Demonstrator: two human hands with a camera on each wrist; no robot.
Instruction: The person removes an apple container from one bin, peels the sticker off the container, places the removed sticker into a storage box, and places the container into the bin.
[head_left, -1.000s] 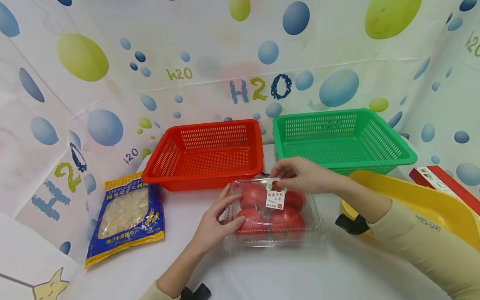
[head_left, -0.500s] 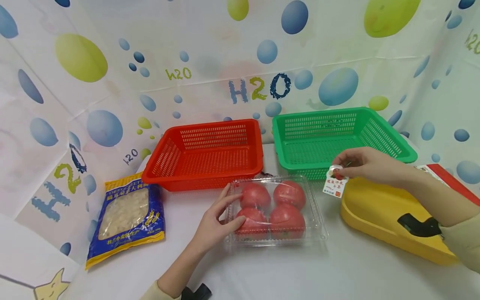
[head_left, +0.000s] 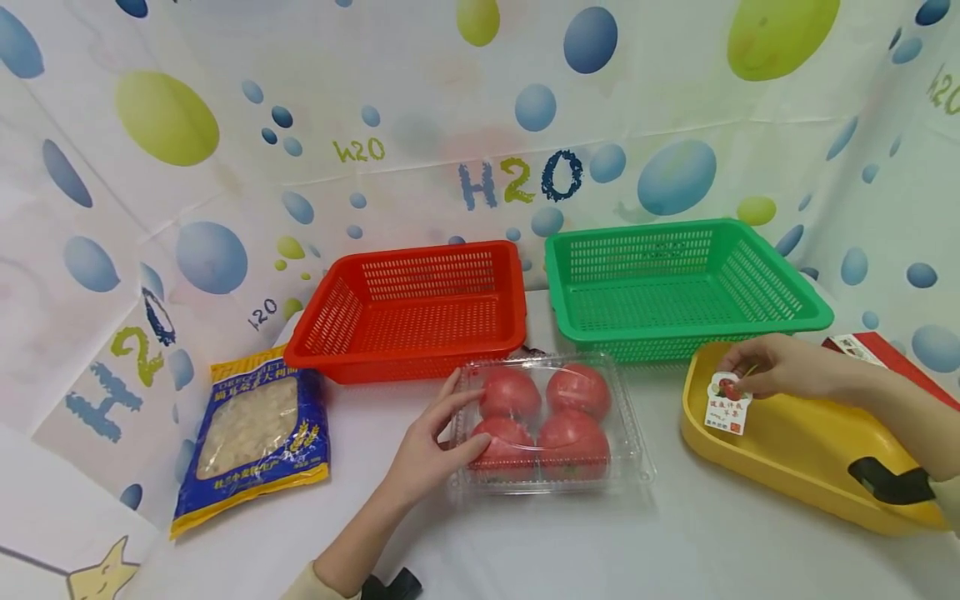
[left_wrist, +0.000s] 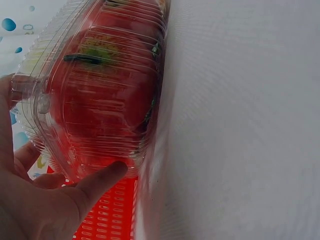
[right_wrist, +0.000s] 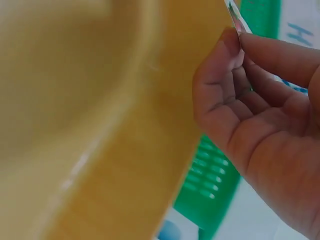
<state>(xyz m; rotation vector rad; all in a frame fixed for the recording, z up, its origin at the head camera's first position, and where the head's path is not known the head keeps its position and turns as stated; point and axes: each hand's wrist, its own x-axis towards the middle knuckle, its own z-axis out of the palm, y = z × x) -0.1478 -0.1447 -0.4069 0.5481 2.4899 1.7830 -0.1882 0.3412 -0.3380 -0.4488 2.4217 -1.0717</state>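
A clear plastic box (head_left: 626, 417) with several round red fruits (head_left: 573, 442) inside sits on the white cloth, lid down. My left hand (head_left: 423, 458) rests over its left side, thumb and fingers spread on the plastic. In the left wrist view that hand (left_wrist: 45, 200) has one straight finger along the box's side (left_wrist: 105, 100). Over the near left end of the yellow tray (head_left: 787, 454), my right hand (head_left: 791, 367) pinches a small white paper tag (head_left: 727, 402) with red print and a red fruit picture. The right wrist view shows the tag edge-on (right_wrist: 237, 17) between thumb and forefinger.
A red basket (head_left: 408, 367) and a green basket (head_left: 675, 346) stand behind the box. To the left lies a blue and yellow pasta bag (head_left: 255, 425). A red box (head_left: 907, 358) sits behind the yellow tray at the right.
My right hand has carried the tag from the top of the clear box rightward, past the green basket's front, to over the yellow tray. The left hand and the box have stayed put.
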